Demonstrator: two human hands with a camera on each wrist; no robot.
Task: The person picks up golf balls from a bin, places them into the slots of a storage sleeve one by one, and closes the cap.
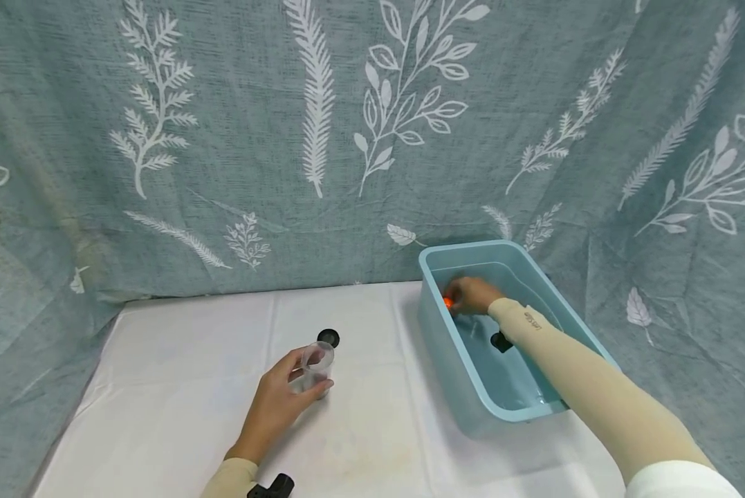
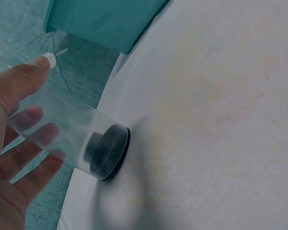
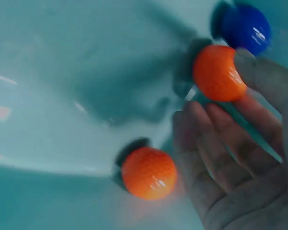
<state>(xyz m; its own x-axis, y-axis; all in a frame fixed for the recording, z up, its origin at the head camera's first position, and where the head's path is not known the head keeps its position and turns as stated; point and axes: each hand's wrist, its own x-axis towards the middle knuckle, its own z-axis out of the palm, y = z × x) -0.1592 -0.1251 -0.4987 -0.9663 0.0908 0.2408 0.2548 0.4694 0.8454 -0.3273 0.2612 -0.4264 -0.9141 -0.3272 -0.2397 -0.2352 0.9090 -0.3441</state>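
Observation:
My left hand (image 1: 287, 393) holds a clear plastic tube (image 2: 72, 120), thumb on one side and fingers on the other. The tube stands with its black base (image 2: 110, 152) low at the white cloth and its round mouth facing up. Inside the blue bin, my right hand (image 3: 240, 143) is among dimpled balls like golf balls. Its thumb overlaps the edge of one orange ball (image 3: 220, 74), with the other fingers stretched out below. A second orange ball (image 3: 149, 173) lies beside the fingertips, and a blue ball (image 3: 247, 29) sits just past the thumb.
The blue plastic bin (image 1: 465, 360) stands at the right of the white-covered table (image 1: 179, 387), its walls around my right hand. A small round black cap (image 1: 328, 338) lies behind the tube. A patterned green-blue curtain (image 1: 254, 138) hangs at the back and sides.

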